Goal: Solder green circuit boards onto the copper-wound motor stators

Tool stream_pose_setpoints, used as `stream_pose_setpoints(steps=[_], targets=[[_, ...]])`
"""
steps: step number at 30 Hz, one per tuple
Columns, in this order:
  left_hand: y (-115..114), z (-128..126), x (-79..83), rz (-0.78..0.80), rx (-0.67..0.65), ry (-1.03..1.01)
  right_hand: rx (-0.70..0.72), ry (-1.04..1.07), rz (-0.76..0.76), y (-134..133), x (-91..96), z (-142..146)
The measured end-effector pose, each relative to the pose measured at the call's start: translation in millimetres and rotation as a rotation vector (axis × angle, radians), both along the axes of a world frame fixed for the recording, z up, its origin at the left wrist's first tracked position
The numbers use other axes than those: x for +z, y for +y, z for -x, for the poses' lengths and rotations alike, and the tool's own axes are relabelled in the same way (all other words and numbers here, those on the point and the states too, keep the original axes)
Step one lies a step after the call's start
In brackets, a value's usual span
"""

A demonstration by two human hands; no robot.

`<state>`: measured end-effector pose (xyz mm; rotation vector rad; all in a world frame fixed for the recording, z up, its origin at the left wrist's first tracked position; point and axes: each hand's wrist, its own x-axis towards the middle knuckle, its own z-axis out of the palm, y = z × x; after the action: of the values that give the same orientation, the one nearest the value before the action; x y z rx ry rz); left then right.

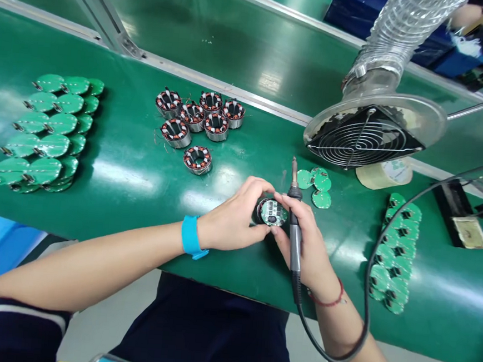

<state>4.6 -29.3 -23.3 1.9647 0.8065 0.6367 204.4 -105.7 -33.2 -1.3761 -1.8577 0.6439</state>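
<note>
Over the surface point(118, 205), my left grip point(234, 216) and right grip point(312, 250) clasp a stator point(259, 209), soldering iron point(295, 244) tucked right — probably dense, hold its sides; circuit board point(274, 210) looks fragile.

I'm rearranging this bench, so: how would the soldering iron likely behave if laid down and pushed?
The soldering iron would probably roll a little: its handle looks slim and rounded. Its cable likely flexes and could tug, as it hangs in a loose curve. The straight body looks stiff.
</note>
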Motion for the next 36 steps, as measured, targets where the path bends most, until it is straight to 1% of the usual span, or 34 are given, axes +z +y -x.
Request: stream_pose_setpoints(steps=[3,5,6,8,10,12,16,19,23,26,29,32,36], targets=[[-4.2,-1.8,2.3,-0.081,0.035,0.014,0.041,0.016,0.033,-2.8,1.6,0.8],[-6.2,-4.0,3.0,-0.136,0.030,0.055,0.051,0.031,0.047,-4.2,0.7,2.3],[-6.6,-4.8,3.4,-0.154,0.025,0.074,0.038,0.044,0.048,-4.6,-0.8,3.4],[-6.6,-5.2,4.7,-0.160,0.013,0.105,-0.041,0.084,0.026,-4.5,-4.6,5.8],[-5.9,-4.0,6.8,-0.144,0.001,0.124,-0.143,0.138,-0.018,-3.0,-8.1,7.7],[-5.4,-2.3,8.9,-0.119,-0.011,0.133,-0.179,0.189,-0.033,-0.8,-9.6,8.2],[-6.4,-0.5,10.4,-0.031,-0.009,0.104,-0.099,0.305,0.052,2.1,-7.6,5.0],[-7.9,-1.2,9.3,0.037,0.012,0.075,-0.071,0.367,0.114,1.9,-6.6,2.6],[-9.1,-1.6,7.9,0.083,0.028,0.066,-0.068,0.388,0.129,1.7,-8.3,1.3],[-9.2,-0.9,8.3,0.089,0.002,0.059,-0.061,0.413,0.138,2.8,-8.9,-0.8],[-9.0,0.3,9.6,0.086,-0.035,0.060,-0.053,0.400,0.140,4.1,-8.0,-4.3],[-9.0,1.2,10.7,0.087,-0.054,0.074,-0.031,0.312,0.113,4.0,-6.6,-6.9],[-9.9,2.0,11.5,0.088,-0.066,0.089,-0.083,0.169,0.050,2.1,-5.3,-4.6]])
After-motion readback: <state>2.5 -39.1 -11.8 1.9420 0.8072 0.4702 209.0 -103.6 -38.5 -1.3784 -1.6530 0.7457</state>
